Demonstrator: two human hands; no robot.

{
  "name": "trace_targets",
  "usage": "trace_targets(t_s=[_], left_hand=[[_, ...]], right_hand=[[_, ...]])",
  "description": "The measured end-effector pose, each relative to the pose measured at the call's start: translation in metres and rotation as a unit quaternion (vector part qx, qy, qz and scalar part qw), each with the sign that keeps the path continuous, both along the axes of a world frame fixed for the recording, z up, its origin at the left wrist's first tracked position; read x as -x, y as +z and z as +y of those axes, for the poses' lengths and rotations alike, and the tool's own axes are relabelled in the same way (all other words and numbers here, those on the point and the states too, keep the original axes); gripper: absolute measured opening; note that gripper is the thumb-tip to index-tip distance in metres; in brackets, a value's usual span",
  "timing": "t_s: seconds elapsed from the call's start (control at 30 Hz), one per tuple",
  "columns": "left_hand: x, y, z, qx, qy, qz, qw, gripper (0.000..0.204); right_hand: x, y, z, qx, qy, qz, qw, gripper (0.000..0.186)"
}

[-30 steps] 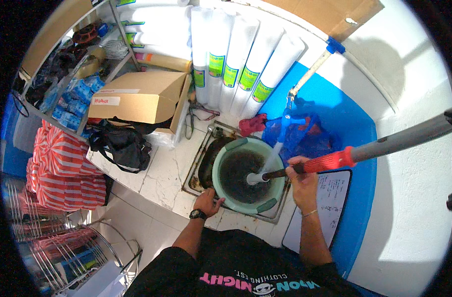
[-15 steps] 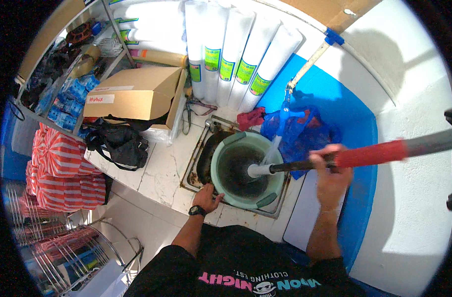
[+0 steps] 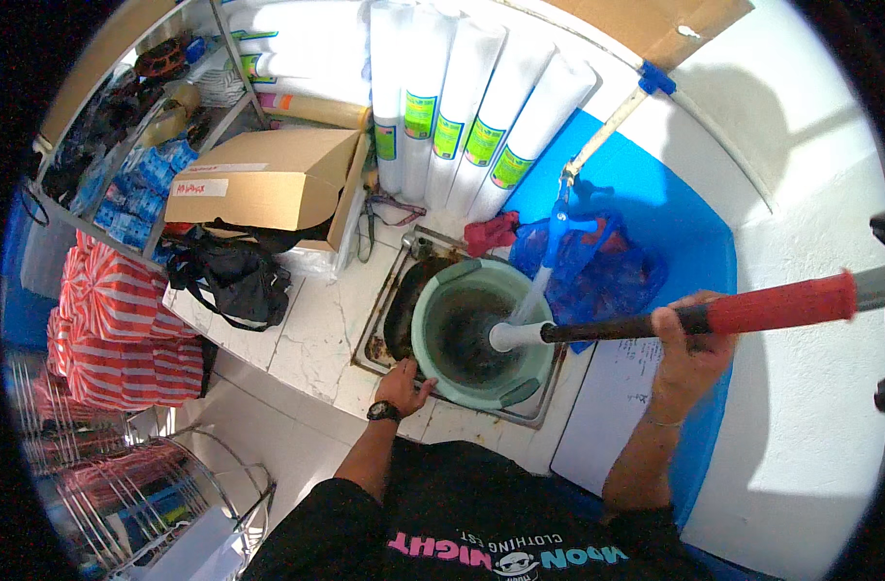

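Note:
A pale green bucket (image 3: 527,385) with dark water sits in a steel sink (image 3: 388,322). My left hand (image 3: 404,383) grips the bucket's near rim. My right hand (image 3: 687,346) is closed round a long mop handle (image 3: 772,303) with a red grip and a black shaft; its white end (image 3: 511,335) dips into the bucket. Water runs into the bucket from a blue tap (image 3: 558,229) on a pipe above.
A blue plastic bag (image 3: 607,276) and a red cloth (image 3: 490,232) lie behind the sink. White rolls (image 3: 462,97) lean on the wall. A cardboard box (image 3: 268,179) and a black bag (image 3: 231,276) sit on the counter at left, by shelves (image 3: 132,126). Striped bags (image 3: 113,320) and a wire rack (image 3: 123,484) stand lower left.
My right hand has slid along the mop handle and moved right and slightly up. The view has shifted a little. My left hand stays on the bucket's rim.

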State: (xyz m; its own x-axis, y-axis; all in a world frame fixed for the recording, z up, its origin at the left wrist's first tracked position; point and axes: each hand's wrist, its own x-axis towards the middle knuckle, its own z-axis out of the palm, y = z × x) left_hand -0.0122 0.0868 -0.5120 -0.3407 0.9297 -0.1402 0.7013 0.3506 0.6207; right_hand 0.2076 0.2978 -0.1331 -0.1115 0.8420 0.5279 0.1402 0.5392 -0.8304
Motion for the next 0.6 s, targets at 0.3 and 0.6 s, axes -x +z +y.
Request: trace_targets(t_s=[0.3,0.6], left_hand=[[0.0,0.005,-0.001,-0.045,0.003,-0.004,0.999,0.052],[0.001,0.002,-0.001,-0.019,-0.002,-0.008,1.0,0.051]], right_hand=[[0.015,-0.064,-0.004,0.094,0.157,-0.193,0.964,0.031],[-0.001,-0.007,0.003,-0.002,0.026,-0.009,1.0,0.039]])
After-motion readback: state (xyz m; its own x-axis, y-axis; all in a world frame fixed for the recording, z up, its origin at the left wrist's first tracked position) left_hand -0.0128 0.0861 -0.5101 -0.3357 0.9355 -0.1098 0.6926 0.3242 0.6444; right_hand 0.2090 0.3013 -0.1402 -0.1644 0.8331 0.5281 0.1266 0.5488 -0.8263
